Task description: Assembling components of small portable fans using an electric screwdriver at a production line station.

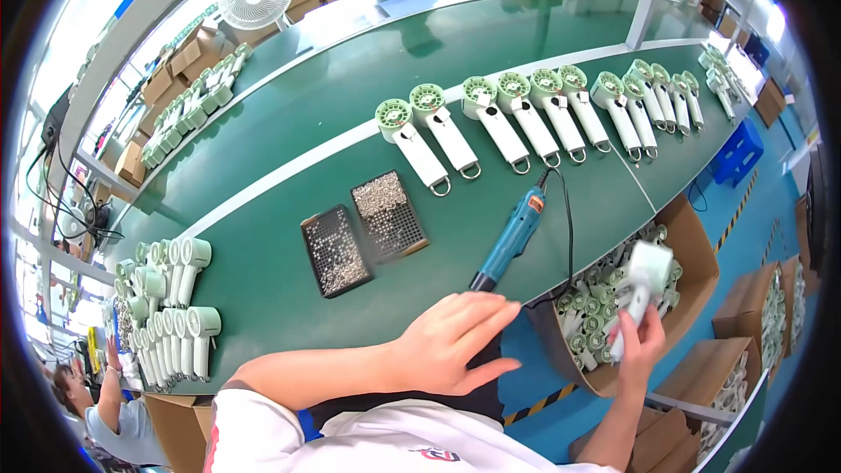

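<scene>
The green counter (289, 280) carries a row of pale-green handheld fans (491, 118) along its far side, two dark screw trays (363, 236) in the middle and a blue electric screwdriver (511, 239) lying just beyond the left hand. The cardboard box (696, 250) at the counter's right end is filled with more fans. The right hand (641, 343) holds one white fan (642, 285) over this box, fingers clenched round its handle, while the left hand (451, 337) rests at the near counter edge, fingers released and spread, near the screwdriver tip.
</scene>
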### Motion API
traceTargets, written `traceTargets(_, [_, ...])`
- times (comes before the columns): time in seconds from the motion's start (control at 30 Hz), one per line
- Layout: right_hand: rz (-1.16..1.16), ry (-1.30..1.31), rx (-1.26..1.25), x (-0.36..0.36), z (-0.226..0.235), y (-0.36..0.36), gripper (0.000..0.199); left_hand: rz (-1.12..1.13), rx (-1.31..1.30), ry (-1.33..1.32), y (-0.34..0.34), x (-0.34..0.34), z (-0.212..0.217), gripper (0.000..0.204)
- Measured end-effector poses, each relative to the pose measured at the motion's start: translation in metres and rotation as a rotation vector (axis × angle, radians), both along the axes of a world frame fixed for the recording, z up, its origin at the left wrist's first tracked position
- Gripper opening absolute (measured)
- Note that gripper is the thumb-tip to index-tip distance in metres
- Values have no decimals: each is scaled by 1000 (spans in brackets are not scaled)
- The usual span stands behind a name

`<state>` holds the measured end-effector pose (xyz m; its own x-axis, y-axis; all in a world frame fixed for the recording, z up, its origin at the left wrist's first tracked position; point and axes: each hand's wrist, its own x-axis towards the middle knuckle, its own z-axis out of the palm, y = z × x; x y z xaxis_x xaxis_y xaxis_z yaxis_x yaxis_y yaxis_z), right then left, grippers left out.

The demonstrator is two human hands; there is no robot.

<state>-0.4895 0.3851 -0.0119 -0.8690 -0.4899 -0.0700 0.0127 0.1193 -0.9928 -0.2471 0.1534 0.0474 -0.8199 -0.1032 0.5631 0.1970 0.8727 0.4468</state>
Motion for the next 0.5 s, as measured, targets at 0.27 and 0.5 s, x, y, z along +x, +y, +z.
traceTargets(0.27, [556,664,-100,98,88,-178,43,224,1209,35,-22,-14,12,47])
traceTargets(0.5, [728,776,-36,132,101,-282,50,416,1530,305,-117,25,34,31])
